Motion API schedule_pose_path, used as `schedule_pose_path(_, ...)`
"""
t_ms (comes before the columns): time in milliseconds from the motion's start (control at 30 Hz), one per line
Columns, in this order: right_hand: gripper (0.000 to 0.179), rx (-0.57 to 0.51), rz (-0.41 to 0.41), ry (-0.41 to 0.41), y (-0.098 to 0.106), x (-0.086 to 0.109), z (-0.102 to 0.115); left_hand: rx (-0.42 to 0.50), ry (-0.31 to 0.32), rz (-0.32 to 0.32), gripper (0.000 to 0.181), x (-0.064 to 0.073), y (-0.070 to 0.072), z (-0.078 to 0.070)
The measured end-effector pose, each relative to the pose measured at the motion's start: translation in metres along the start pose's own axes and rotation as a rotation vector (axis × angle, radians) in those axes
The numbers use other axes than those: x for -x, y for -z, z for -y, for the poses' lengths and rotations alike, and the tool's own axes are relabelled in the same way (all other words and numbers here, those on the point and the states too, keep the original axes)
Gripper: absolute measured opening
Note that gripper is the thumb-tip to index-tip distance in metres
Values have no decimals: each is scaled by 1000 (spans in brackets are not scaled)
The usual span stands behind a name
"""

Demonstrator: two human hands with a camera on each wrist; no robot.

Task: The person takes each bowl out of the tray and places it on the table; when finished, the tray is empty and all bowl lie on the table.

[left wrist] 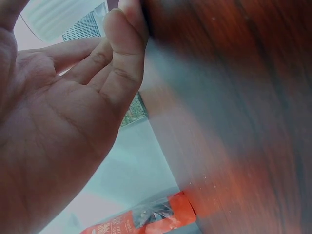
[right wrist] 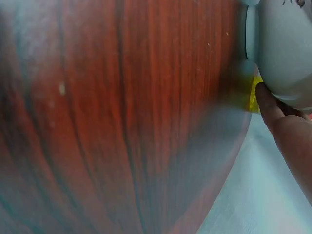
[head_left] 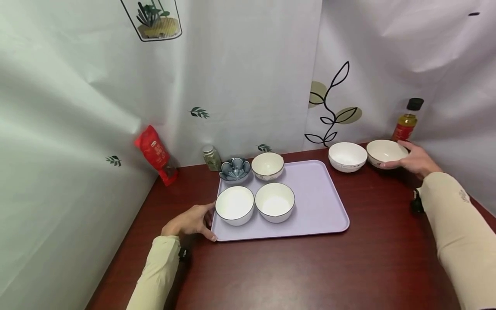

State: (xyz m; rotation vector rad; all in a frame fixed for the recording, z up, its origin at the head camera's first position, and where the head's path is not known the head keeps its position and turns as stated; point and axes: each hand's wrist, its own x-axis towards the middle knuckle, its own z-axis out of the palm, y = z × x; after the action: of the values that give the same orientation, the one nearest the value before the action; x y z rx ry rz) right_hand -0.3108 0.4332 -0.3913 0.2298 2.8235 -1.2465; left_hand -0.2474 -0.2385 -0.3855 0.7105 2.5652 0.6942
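My right hand (head_left: 419, 161) holds a cream bowl (head_left: 386, 151) at the back right, thumb on its near side and fingers behind. In the right wrist view, fingers (right wrist: 273, 109) curve against the wall of this bowl (right wrist: 287, 53). My left hand (head_left: 192, 220) grips the left edge of a lilac tray (head_left: 317, 198), thumb at the front corner, beside a white bowl (head_left: 234, 206). Another white bowl (head_left: 275, 202), a patterned bowl (head_left: 268, 166) and a blue flower-shaped bowl (head_left: 235, 170) also sit on the tray. The left wrist view shows bent fingers (left wrist: 124, 58).
A white bowl (head_left: 347, 157) stands on the dark wooden table (head_left: 294, 271), between tray and held bowl. Behind the held bowl is an oil bottle (head_left: 407, 120). A spice jar (head_left: 211, 158) and a red packet (head_left: 156, 154) stand along the back left by the curtain (head_left: 248, 77).
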Motion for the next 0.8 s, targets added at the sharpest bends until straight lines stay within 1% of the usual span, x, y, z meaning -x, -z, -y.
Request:
schedule_pose_path(133, 121, 18, -10, 8, 2, -1, -1, -2, 4, -3, 96, 0, -1, 1)
schedule_pose_path(233, 120, 33, 3, 17, 4, -1, 0, 6, 12, -4, 95, -1, 0, 1)
schedule_pose_path(300, 121, 36, 22, 28, 5, 0, 4, 5, 14, -7, 95, -2, 0, 2)
schedule_pose_path(367, 124, 54, 39, 37, 5, 2, 10, 0, 14, -10, 94, -2, 0, 3)
schedule_pose_path(400, 125, 79, 33, 51, 4, 4, 15, -3, 10, -11, 94, -2, 1, 3)
schedule_pose_path(467, 126, 139, 9, 90, 2, 7, 25, -9, 1, -9, 92, -2, 0, 4)
schedule_pose_path(533, 125, 208, -33, 138, -1, 11, 36, -7, -4, -10, 91, -2, 0, 4)
schedule_pose_path(600, 119, 261, -88, 199, -7, 14, 47, -4, -2, -10, 90, -3, -1, 5)
schedule_pose_path(633, 117, 275, -103, 228, -10, 16, 54, -2, 0, -9, 89, -3, -1, 5)
schedule_pose_path(733, 108, 286, -106, 306, -22, 24, 74, 8, 10, -8, 90, -2, -1, 5)
schedule_pose_path(800, 102, 268, -69, 358, -31, 29, 86, 6, 14, -10, 92, -2, -1, 5)
